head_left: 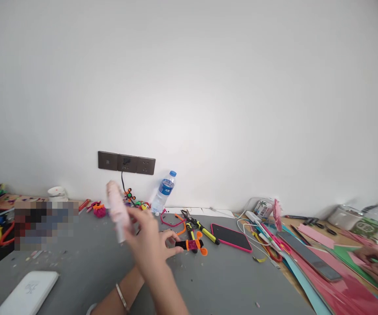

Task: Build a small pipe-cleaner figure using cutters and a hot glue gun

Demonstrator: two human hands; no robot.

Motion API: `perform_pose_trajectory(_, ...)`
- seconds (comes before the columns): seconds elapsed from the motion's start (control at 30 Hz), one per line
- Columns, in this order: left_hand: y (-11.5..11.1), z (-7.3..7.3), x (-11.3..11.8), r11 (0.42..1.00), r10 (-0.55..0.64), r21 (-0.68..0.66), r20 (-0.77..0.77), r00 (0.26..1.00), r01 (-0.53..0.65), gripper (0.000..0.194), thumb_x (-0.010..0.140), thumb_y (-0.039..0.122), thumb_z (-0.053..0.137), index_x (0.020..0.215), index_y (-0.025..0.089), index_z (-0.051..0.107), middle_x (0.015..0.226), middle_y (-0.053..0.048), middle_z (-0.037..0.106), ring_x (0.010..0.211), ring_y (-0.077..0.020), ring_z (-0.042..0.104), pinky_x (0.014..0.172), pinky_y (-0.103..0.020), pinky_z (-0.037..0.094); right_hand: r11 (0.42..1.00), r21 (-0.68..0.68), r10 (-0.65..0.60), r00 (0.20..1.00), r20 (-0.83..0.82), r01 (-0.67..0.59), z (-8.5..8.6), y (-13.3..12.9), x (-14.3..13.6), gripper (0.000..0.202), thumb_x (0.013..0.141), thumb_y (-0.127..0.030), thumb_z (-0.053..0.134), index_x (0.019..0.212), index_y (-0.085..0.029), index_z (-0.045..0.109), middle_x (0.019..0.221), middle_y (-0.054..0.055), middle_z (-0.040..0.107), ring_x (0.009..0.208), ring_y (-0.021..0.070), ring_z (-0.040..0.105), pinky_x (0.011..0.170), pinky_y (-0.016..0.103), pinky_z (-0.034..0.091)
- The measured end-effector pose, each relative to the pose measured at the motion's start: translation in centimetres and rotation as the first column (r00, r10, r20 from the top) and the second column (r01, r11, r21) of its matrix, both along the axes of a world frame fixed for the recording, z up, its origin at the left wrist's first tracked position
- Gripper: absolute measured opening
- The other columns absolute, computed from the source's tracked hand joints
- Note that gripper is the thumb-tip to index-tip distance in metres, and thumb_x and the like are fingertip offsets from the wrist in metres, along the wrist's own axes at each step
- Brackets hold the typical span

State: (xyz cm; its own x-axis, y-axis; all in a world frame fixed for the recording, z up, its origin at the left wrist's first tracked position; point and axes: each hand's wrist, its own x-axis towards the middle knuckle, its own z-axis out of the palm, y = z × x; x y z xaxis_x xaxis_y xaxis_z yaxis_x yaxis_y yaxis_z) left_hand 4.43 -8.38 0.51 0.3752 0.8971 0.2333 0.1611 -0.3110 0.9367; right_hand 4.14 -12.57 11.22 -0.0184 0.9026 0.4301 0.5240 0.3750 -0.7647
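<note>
My right hand point(147, 238) crosses over to the left and is closed around a pale pink, tube-shaped tool point(117, 208). The tool stands nearly upright, smeared by motion, with a whitish lower end; its exact kind does not show. Behind it, my left hand point(172, 240), on the arm with the bracelet point(122, 296), pinches a small pipe-cleaner figure point(192, 245) in black, purple and orange. Pliers with yellow-and-black handles point(205, 229) lie just beyond that figure. Bent pink and orange pipe cleaners point(172, 223) are near the pliers.
A water bottle point(164, 192) leans at the wall below the sockets point(126, 162). A pink-edged phone point(231, 237) lies right of the pliers, a white power bank point(28, 293) front left. Another person's hands point(377, 269) work over coloured paper point(336, 288) at far right.
</note>
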Motion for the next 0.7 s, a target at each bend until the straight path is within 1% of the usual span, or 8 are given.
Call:
perform_pose_trajectory(0.1, 0.0, 0.3, -0.5, 0.981, -0.183, 0.041, -0.097, 0.978, 0.187, 0.012, 0.063, 0.023, 0.075, 0.073, 0.021, 0.069, 0.077, 0.001, 0.067, 0.072, -0.0187, 0.06, 0.06, -0.025, 0.042, 0.997, -0.06, 0.055, 0.997, 0.053, -0.052, -3.2, 1.2, -3.2, 0.043, 0.067, -0.023, 0.08, 0.108, -0.025, 0.067, 0.088, 0.003, 0.07, 0.091, 0.0238, 0.061, 0.072, 0.028, 0.049)
perform_pose_trajectory(0.17, 0.0, 0.4, -0.6, 0.95, -0.287, 0.075, -0.173, 0.942, 0.304, 0.011, 0.066, 0.024, 0.074, 0.075, 0.021, 0.068, 0.083, 0.0, 0.065, 0.078, -0.0182, 0.058, 0.065, -0.025, 0.041, 0.977, -0.192, 0.131, 0.975, 0.181, -0.095, -4.9, 2.0, -4.7, 0.054, 0.064, -0.028, 0.083, 0.114, -0.026, 0.06, 0.085, 0.002, 0.072, 0.091, 0.0258, 0.063, 0.071, 0.03, 0.05)
perform_pose_trajectory(0.23, 0.0, 0.4, -0.6, 0.923, -0.347, 0.094, -0.218, 0.912, 0.373, 0.013, 0.067, 0.025, 0.075, 0.077, 0.021, 0.067, 0.086, 0.0, 0.064, 0.08, -0.0178, 0.056, 0.069, -0.025, 0.04, 0.952, -0.307, 0.124, 0.939, 0.32, -0.021, -6.1, 2.8, -5.6, 0.063, 0.059, -0.029, 0.085, 0.115, -0.022, 0.056, 0.089, 0.006, 0.072, 0.088, 0.0286, 0.064, 0.067, 0.033, 0.051)
perform_pose_trajectory(0.27, 0.0, 0.3, -0.6, 0.916, -0.36, 0.096, -0.229, 0.905, 0.389, 0.013, 0.067, 0.025, 0.075, 0.077, 0.021, 0.067, 0.087, 0.0, 0.064, 0.081, -0.0177, 0.056, 0.07, -0.025, 0.04, 0.945, -0.327, 0.128, 0.912, 0.39, 0.007, -6.5, 3.2, -5.9, 0.061, 0.059, -0.03, 0.085, 0.112, -0.02, 0.057, 0.092, 0.008, 0.072, 0.089, 0.0294, 0.064, 0.068, 0.034, 0.051)
perform_pose_trajectory(0.4, 0.2, 0.2, -0.6, 0.92, -0.352, 0.085, -0.248, 0.902, 0.383, 0.015, 0.069, 0.027, 0.073, 0.079, 0.02, 0.065, 0.087, 0.0, 0.062, 0.08, -0.0174, 0.056, 0.069, -0.024, 0.039, 0.965, -0.259, 0.12, 0.815, 0.566, 0.037, -7.4, 4.4, -6.2, 0.038, 0.071, -0.026, 0.077, 0.103, -0.015, 0.061, 0.099, 0.013, 0.069, 0.101, 0.0299, 0.06, 0.077, 0.036, 0.051)
perform_pose_trajectory(0.5, 0.3, 0.3, -0.8, 0.93, -0.332, 0.079, -0.247, 0.911, 0.36, 0.016, 0.069, 0.028, 0.072, 0.079, 0.02, 0.063, 0.085, 0.0, 0.061, 0.078, -0.0173, 0.056, 0.068, -0.025, 0.04, 0.968, -0.249, 0.119, 0.792, 0.598, 0.043, -7.8, 4.2, -6.0, 0.031, 0.075, -0.023, 0.07, 0.103, -0.012, 0.062, 0.105, 0.015, 0.066, 0.1, 0.0306, 0.06, 0.073, 0.037, 0.053)
perform_pose_trajectory(0.6, 0.2, 0.3, -0.8, 0.939, -0.307, 0.084, -0.233, 0.923, 0.334, 0.016, 0.069, 0.029, 0.072, 0.079, 0.021, 0.063, 0.086, 0.0, 0.061, 0.076, -0.0171, 0.056, 0.067, -0.025, 0.041, 0.967, -0.255, 0.15, 0.798, 0.584, 0.004, -7.6, 2.6, -5.6, 0.027, 0.076, -0.02, 0.066, 0.101, -0.011, 0.063, 0.105, 0.017, 0.064, 0.097, 0.031, 0.061, 0.072, 0.039, 0.054)
perform_pose_trajectory(0.7, 0.3, 0.2, -0.6, 0.957, -0.244, 0.105, -0.21, 0.947, 0.27, 0.013, 0.069, 0.028, 0.071, 0.076, 0.021, 0.062, 0.083, -0.001, 0.063, 0.072, -0.017, 0.056, 0.063, -0.025, 0.04, 0.984, -0.142, 0.164, 0.836, 0.524, -0.104, -7.0, 0.1, -4.7, 0.025, 0.077, -0.028, 0.068, 0.097, -0.015, 0.063, 0.105, 0.013, 0.062, 0.101, 0.0305, 0.059, 0.079, 0.04, 0.054)
